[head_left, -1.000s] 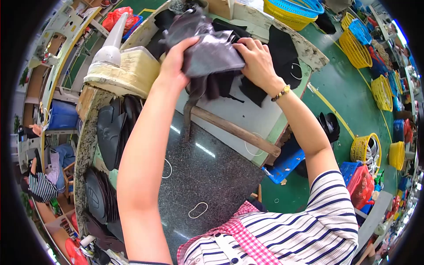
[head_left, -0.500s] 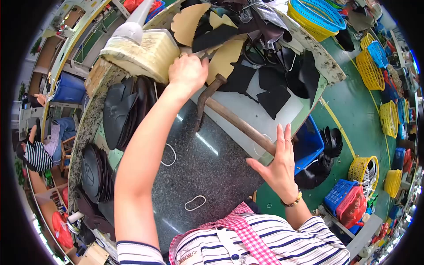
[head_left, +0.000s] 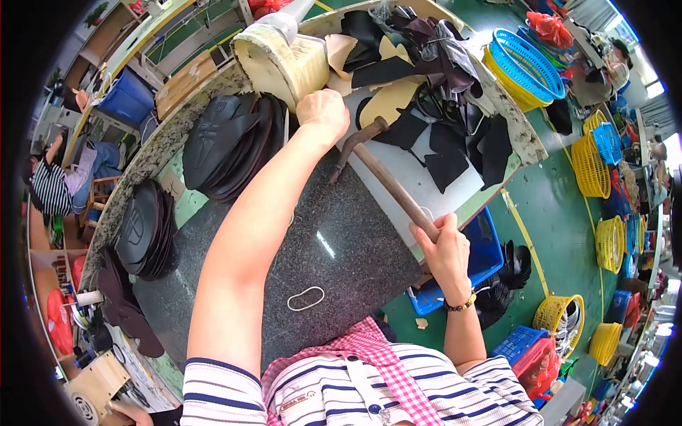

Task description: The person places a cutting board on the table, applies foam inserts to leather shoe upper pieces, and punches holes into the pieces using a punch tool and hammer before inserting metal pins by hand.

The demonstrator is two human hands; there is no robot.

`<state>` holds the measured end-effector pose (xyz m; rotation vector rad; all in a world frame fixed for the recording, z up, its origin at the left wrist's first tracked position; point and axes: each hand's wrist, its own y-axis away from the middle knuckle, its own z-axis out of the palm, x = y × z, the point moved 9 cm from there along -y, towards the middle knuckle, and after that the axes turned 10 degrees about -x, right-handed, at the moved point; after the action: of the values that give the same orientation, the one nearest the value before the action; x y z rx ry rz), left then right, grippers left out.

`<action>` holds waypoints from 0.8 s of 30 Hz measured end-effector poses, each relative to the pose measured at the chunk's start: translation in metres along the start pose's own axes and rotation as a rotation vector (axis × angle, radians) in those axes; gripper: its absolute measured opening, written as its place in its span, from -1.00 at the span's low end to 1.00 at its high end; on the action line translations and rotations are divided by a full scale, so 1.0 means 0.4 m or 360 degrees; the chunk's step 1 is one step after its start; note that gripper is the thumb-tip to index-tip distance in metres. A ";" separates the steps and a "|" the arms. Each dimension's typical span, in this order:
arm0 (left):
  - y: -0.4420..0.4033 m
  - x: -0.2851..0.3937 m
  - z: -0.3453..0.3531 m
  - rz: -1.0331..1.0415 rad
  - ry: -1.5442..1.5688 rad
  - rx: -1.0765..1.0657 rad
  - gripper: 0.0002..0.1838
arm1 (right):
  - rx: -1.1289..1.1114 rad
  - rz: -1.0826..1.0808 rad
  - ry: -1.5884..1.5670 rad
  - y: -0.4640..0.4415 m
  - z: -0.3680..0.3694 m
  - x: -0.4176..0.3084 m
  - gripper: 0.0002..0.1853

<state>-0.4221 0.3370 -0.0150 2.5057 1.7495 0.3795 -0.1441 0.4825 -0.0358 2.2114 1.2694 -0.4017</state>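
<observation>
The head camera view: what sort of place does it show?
Probably a shoe or leather workshop: a stack of dark shaped pieces, a hammer at the right hand, and black cut-out pieces on the bench.

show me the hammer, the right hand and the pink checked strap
Hammer (head_left: 393,187), head view: middle of the wooden handle.
Right hand (head_left: 449,254), head view: back of the hand.
Pink checked strap (head_left: 396,374), head view: middle stretch.

1 hammer (head_left: 391,185) in right fingers (head_left: 447,227); 1 bracelet (head_left: 462,305) below them; 2 black stacks (head_left: 220,145) left of left fingers (head_left: 321,101)
</observation>
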 end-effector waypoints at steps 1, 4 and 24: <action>0.003 0.005 -0.003 0.0042 -0.0009 0.0027 -0.62 | 0.0002 -0.0031 0.0008 0.004 -0.002 -0.004 -0.58; 0.010 0.008 -0.006 0.0074 0.0065 0.0054 -0.64 | 0.0002 -0.0098 -0.0011 0.011 -0.006 -0.018 -0.59; -0.034 0.050 -0.129 0.0248 0.0295 0.0347 -0.63 | 0.0058 -0.0120 -0.1425 0.084 -0.076 0.006 -0.72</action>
<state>-0.4400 0.3557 0.0355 2.8560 1.7488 0.4673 -0.1144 0.4889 -0.0019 1.6552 0.8307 -1.2688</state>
